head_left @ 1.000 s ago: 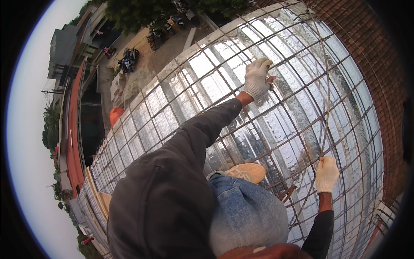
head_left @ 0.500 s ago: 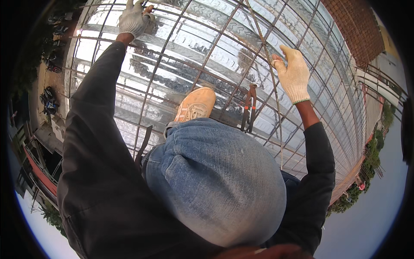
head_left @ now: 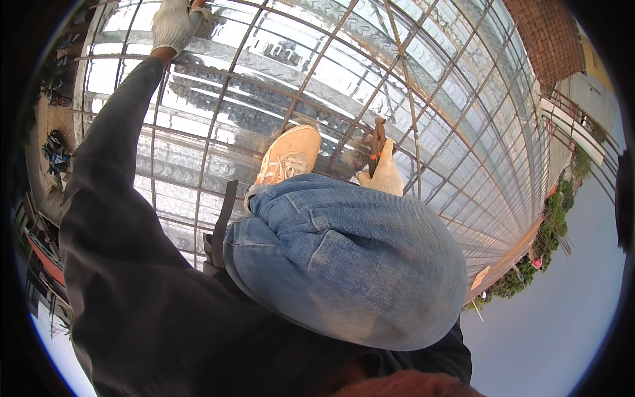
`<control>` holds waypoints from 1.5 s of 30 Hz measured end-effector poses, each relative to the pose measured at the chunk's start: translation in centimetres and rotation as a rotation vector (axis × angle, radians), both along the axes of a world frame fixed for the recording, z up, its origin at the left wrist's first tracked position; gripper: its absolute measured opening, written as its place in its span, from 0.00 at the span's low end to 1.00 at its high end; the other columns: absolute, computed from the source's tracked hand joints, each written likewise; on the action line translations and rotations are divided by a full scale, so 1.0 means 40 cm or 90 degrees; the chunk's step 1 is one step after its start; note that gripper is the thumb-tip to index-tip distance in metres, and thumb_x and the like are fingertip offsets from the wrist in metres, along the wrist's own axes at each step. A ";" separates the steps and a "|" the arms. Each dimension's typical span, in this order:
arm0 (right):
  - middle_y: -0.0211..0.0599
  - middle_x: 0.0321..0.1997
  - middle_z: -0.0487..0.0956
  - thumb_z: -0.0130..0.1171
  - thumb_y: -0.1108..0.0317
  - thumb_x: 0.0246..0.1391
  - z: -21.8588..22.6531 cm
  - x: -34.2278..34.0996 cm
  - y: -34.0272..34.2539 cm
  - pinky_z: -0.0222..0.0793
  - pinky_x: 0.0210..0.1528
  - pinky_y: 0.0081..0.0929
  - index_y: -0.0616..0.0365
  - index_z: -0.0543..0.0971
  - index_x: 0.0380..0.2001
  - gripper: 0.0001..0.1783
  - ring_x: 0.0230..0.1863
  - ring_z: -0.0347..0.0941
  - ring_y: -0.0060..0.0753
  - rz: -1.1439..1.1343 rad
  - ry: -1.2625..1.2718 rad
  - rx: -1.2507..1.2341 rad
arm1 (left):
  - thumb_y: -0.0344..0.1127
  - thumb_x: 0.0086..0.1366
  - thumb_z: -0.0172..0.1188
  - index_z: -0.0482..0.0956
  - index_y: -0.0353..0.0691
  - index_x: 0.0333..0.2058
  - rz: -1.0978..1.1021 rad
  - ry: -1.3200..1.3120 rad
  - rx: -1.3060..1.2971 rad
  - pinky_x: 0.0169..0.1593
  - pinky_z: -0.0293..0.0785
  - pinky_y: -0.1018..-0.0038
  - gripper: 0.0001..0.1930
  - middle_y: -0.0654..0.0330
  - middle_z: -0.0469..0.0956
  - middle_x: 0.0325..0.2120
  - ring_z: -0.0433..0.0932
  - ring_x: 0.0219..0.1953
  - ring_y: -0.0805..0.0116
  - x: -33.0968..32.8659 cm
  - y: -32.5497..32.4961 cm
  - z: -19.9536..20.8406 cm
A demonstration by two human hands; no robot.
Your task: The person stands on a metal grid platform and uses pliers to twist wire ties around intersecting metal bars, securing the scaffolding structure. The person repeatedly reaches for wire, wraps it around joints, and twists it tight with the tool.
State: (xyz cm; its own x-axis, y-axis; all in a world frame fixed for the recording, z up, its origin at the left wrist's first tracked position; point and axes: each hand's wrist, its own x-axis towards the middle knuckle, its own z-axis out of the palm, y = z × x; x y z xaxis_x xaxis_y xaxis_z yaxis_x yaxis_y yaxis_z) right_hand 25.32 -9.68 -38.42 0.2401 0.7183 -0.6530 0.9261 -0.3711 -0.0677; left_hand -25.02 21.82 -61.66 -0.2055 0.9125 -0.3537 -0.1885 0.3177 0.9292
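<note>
My right hand, in a pale knit glove, is closed around the handles of dark pincers with orange-red marks on the handles. The pincers' head points away from me, above the steel bar grid. Part of this hand is hidden behind my jeans-covered knee. At the far left, my left hand, gloved too with a bare fingertip showing, reaches to the bars. Its fingers run out of the picture's upper edge, so their grip is unclear. A tan shoe rests beside the pincers.
Shiny ribbed metal sheeting lies under the bars. One loose long bar crosses the grid at a slant. A brown brick-like surface rises at the far right. Parked motorbikes stand below, past the left edge.
My right hand has come down and left from above the grid and taken hold of the pincers lying there. My left hand has shifted up and left in the picture.
</note>
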 end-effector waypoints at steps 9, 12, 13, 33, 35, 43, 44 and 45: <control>0.45 0.53 0.87 0.73 0.71 0.60 0.200 0.116 0.247 0.83 0.51 0.48 0.51 0.74 0.68 0.34 0.47 0.89 0.54 0.152 0.039 0.179 | 0.60 0.80 0.61 0.76 0.62 0.65 0.054 -0.228 -0.040 0.40 0.83 0.53 0.22 0.61 0.81 0.47 0.78 0.33 0.58 -0.036 -0.010 -0.064; 0.40 0.45 0.85 0.73 0.72 0.60 0.281 0.140 0.403 0.83 0.50 0.47 0.50 0.78 0.58 0.24 0.48 0.87 0.53 0.393 -0.081 0.227 | 0.65 0.80 0.59 0.75 0.63 0.66 0.064 -0.313 -0.081 0.37 0.82 0.52 0.25 0.60 0.81 0.47 0.78 0.32 0.58 -0.012 0.008 -0.077; 0.39 0.44 0.85 0.72 0.71 0.62 0.306 0.128 0.464 0.84 0.50 0.47 0.50 0.80 0.56 0.20 0.49 0.87 0.51 0.495 -0.119 0.218 | 0.67 0.79 0.59 0.75 0.62 0.66 0.085 -0.300 -0.099 0.36 0.82 0.52 0.27 0.60 0.81 0.47 0.78 0.32 0.58 -0.026 0.017 -0.101; 0.37 0.46 0.86 0.62 0.61 0.73 0.287 0.062 0.708 0.77 0.57 0.47 0.49 0.90 0.48 0.10 0.52 0.87 0.41 0.864 -0.472 -0.017 | 0.65 0.80 0.57 0.72 0.53 0.70 -0.024 -0.225 -0.070 0.35 0.83 0.56 0.31 0.56 0.81 0.51 0.80 0.33 0.59 -0.028 -0.055 -0.042; 0.37 0.47 0.85 0.63 0.61 0.73 0.285 0.050 0.713 0.76 0.58 0.49 0.48 0.90 0.48 0.10 0.52 0.86 0.42 0.874 -0.475 -0.025 | 0.64 0.81 0.57 0.71 0.53 0.70 -0.026 -0.206 -0.058 0.35 0.83 0.56 0.30 0.56 0.81 0.52 0.80 0.33 0.60 -0.022 -0.058 -0.041; 0.36 0.50 0.85 0.64 0.62 0.72 0.289 0.007 0.734 0.73 0.62 0.49 0.48 0.89 0.50 0.10 0.54 0.86 0.40 0.905 -0.508 -0.036 | 0.61 0.82 0.55 0.69 0.52 0.72 -0.036 -0.143 -0.025 0.36 0.83 0.57 0.30 0.54 0.81 0.53 0.81 0.34 0.60 -0.008 -0.051 -0.013; 0.36 0.50 0.85 0.64 0.62 0.72 0.287 0.006 0.736 0.72 0.63 0.49 0.48 0.89 0.50 0.10 0.54 0.86 0.40 0.913 -0.502 -0.027 | 0.61 0.82 0.55 0.69 0.52 0.72 -0.036 -0.134 -0.022 0.36 0.83 0.57 0.30 0.54 0.81 0.53 0.81 0.34 0.60 -0.004 -0.050 -0.009; 0.37 0.50 0.84 0.64 0.63 0.72 0.285 0.002 0.739 0.73 0.62 0.49 0.48 0.89 0.51 0.10 0.54 0.85 0.41 0.912 -0.512 -0.046 | 0.60 0.82 0.55 0.69 0.52 0.73 -0.038 -0.127 -0.019 0.36 0.84 0.57 0.29 0.54 0.81 0.53 0.81 0.34 0.60 0.001 -0.046 -0.006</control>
State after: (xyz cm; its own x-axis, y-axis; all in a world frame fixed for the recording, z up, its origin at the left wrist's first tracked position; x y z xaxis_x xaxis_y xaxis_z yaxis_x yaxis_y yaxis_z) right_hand 25.42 19.87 -27.03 -0.2793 0.6153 -0.7372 0.2836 0.7863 0.5488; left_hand -24.99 19.99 -61.89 -0.0739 0.9095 -0.4092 -0.3478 0.3611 0.8653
